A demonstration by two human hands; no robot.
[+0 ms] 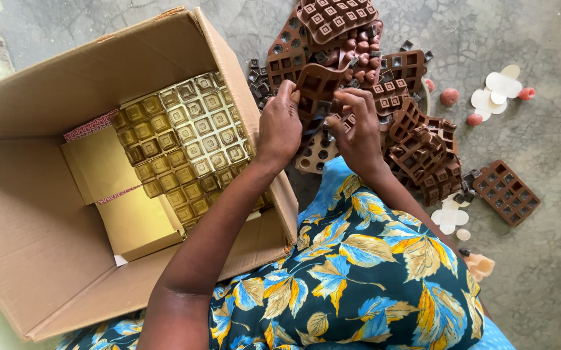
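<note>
Both my hands hold a brown silicone chocolate mould point(315, 87) above the floor, just right of an open cardboard box point(34, 220). My left hand point(279, 126) grips its left edge and my right hand point(358, 129) grips its right side, fingers curled over it. Small dark chocolate squares point(259, 76) lie loose on the floor beyond my left hand. A heap of more brown moulds point(339, 26) lies right behind the held one.
Inside the box lie gold plastic insert trays point(190, 142) and flat gold boxes point(134, 214). More brown moulds point(506, 192) are scattered at right, with pink moulded pieces point(450, 96) and white flower-shaped cut-outs point(498, 91). A beige mould point(316, 155) lies under my hands. My leaf-print dress point(358, 272) fills the foreground.
</note>
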